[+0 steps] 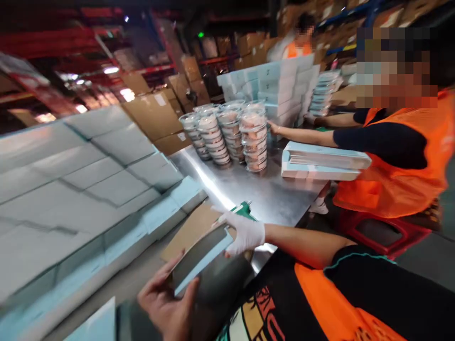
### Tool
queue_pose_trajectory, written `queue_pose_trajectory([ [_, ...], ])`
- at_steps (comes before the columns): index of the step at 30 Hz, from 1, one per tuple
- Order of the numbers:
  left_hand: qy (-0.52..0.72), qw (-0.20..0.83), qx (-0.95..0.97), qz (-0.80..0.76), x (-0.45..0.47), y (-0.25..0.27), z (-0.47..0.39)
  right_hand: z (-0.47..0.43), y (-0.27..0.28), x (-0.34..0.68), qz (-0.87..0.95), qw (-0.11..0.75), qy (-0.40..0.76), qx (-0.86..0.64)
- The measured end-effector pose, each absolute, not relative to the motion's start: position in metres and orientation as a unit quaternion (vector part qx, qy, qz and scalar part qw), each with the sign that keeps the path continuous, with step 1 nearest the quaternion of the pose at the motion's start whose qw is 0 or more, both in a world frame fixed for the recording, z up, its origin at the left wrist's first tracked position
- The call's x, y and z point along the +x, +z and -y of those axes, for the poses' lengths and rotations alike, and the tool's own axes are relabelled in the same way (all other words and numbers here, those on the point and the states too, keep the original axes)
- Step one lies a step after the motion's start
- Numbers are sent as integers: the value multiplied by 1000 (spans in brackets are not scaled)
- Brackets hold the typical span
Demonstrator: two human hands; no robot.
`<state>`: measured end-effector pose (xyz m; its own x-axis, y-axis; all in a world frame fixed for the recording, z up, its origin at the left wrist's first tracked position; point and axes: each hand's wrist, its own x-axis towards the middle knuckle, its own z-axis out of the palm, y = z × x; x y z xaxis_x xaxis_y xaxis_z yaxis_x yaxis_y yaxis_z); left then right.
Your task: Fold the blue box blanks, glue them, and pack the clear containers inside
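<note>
Both of my hands hold a thin-walled carton with a dark grey inner face and a light blue edge strip (204,265). My left hand (168,296) is bare and grips its near end, thumb on one side and fingers on the other. A white glove covers my right hand (245,233), which is closed on the far end. Just beyond that glove, on the metal table (284,201), is a green tool (243,209) that looks like a glue gun; part of it is hidden. Brown cardboard (190,225) lies behind the carton.
Light blue and white boxes (106,166) are stacked along the left. Several stacks of round clear-lidded tubs (254,137) stand on the table near an open pale box (323,163). A co-worker in an orange vest (387,184) reaches toward the tubs. A red stool (386,237) stands on the right.
</note>
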<state>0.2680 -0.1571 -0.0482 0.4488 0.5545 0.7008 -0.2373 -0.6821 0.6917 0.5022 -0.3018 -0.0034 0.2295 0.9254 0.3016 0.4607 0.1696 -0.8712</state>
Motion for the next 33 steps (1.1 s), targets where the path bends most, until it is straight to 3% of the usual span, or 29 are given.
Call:
queue_pose_trajectory([
  [2, 567, 358, 738, -76, 270, -39, 158, 306, -7, 505, 630, 519, 193, -545],
  [6, 531, 297, 793, 19, 270, -24, 145, 307, -14, 505, 734, 500, 124, -443],
  [19, 431, 264, 850, 146, 271, -6, 129, 309, 3, 500, 796, 403, 68, -447],
  [25, 446, 300, 833, 133, 272, -9, 135, 308, -5, 499, 772, 439, 98, -449],
  [29, 437, 293, 841, 123, 270, -8, 138, 309, -29, 499, 656, 497, 195, -534],
  [33, 426, 264, 857, 119, 265, -7, 139, 310, -62, 494, 624, 480, 246, -565],
])
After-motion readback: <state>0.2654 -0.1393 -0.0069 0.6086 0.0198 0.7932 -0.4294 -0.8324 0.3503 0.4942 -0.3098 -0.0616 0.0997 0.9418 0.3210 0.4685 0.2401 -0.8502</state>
